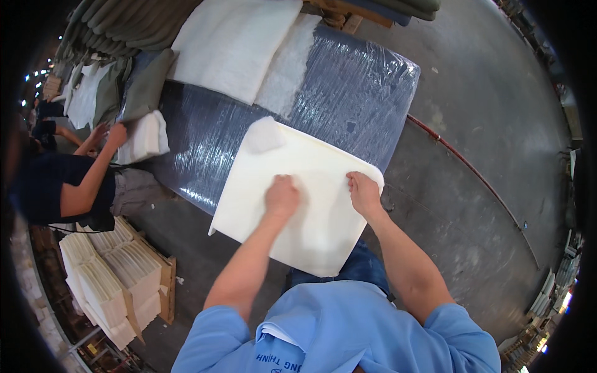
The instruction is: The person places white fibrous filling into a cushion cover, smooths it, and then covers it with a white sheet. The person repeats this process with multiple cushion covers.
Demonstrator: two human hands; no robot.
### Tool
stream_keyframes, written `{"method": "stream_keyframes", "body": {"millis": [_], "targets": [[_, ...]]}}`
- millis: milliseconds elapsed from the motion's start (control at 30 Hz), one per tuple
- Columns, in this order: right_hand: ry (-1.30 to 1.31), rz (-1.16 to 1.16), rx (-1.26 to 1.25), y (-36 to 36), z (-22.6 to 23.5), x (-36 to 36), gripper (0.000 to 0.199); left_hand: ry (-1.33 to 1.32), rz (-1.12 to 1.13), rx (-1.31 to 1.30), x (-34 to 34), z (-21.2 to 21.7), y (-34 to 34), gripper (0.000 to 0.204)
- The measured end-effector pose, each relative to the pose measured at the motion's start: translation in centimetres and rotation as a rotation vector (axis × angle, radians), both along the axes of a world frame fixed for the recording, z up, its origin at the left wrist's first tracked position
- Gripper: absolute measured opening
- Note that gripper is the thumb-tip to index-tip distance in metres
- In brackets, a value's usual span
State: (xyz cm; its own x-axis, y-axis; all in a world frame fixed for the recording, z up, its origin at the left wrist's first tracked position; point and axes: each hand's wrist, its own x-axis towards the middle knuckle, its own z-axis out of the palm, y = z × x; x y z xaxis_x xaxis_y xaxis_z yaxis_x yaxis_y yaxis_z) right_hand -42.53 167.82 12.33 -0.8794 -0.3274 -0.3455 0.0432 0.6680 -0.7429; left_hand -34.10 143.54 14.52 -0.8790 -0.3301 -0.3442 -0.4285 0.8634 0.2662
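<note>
A cream foam cushion (pixel 311 227) lies in front of me, partly on a plastic-wrapped blue table (pixel 357 93) and reaching back to my body. A small tuft of white wadding (pixel 264 135) rests on its far left corner. My left hand (pixel 283 198) is a closed fist over the middle of the cushion; its fingertips are hidden and it is slightly blurred. Near the cushion's right edge, my right hand (pixel 364 191) has its fingers curled together in a pinch. What either hand holds, if anything, cannot be made out.
White wadding sheets (pixel 233 46) lie across the table's far side. At left, a co-worker (pixel 56 186) handles a white and grey-green cushion (pixel 144 137). Stacked cream foam pieces (pixel 112 273) stand on a pallet at lower left. A reddish hose (pixel 472 163) crosses the floor at right.
</note>
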Motion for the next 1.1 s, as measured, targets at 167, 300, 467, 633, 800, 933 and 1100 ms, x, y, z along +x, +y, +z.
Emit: {"method": "stream_keyframes", "body": {"millis": [167, 300, 467, 633, 800, 933, 1100], "targets": [[-0.255, -0.172, -0.255, 0.6, 5.0, 0.8, 0.028, 0.063, 0.544, 0.579, 5.7, 2.1, -6.3, 0.006], [-0.261, -0.317, -0.367, 2.0, 4.7, 1.5, 0.029, 0.086, 0.594, 0.995, 4.8, 1.6, -1.5, 0.009], [-0.227, -0.033, -0.502, -1.0, 5.1, 3.8, 0.032, -0.089, 0.704, 1.497, 2.8, 2.8, 6.5, 0.024], [0.080, 0.310, -0.318, -2.5, 7.0, 8.1, 0.036, -0.085, 0.790, 1.550, 3.7, 5.2, 6.2, 0.058], [0.061, 0.327, -0.357, -3.8, 7.0, 8.3, 0.028, -0.067, 0.808, 1.601, 6.0, 6.9, 5.3, 0.071], [-0.179, 0.157, -0.460, -5.5, 6.2, 8.0, 0.023, -0.125, 0.829, 1.443, 6.9, 8.3, 3.7, 0.066], [-0.224, 0.024, -0.245, -7.5, 3.7, 6.1, 0.020, 0.407, 0.392, 0.535, 5.3, 4.7, -2.3, 0.044]]}}
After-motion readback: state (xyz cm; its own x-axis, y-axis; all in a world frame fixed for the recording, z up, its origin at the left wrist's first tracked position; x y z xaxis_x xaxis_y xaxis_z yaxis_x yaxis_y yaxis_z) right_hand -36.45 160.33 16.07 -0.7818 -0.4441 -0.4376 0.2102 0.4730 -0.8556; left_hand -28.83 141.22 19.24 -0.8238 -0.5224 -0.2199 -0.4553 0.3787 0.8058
